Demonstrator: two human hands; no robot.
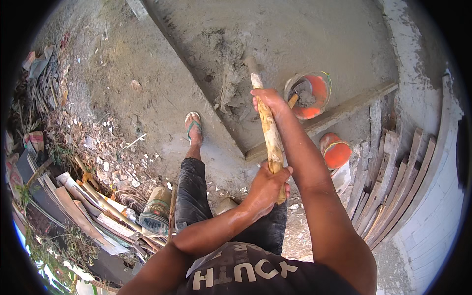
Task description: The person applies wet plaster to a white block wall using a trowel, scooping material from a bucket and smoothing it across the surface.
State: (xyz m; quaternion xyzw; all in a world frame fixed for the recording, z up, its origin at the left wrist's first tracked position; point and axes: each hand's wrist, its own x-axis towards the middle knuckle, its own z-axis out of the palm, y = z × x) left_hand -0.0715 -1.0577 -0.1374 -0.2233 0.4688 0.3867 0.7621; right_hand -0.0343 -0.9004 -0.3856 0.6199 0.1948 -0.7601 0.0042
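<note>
Both my hands are closed around a long pale wooden tool handle [271, 132], its bark peeling in patches. My left hand [270, 186] grips it near the butt end, close to my body. Farther up the shaft, my right hand [268, 102] wraps round it. The handle's far end is grey with mortar and reaches into wet concrete [221, 73]; the tool's head cannot be made out there. Right of my right hand stands an orange bucket [322, 91] with grey mortar inside and a short wooden handle [293, 101] sticking out.
A long board [191, 73] edges the concrete on the left, and another [359, 104] borders its near side. A smaller orange bucket [337, 151] stands outside it. Planks [388, 172] lean by the right wall. Rubble [110, 164], scrap wood and a dirty bucket [156, 211] lie left.
</note>
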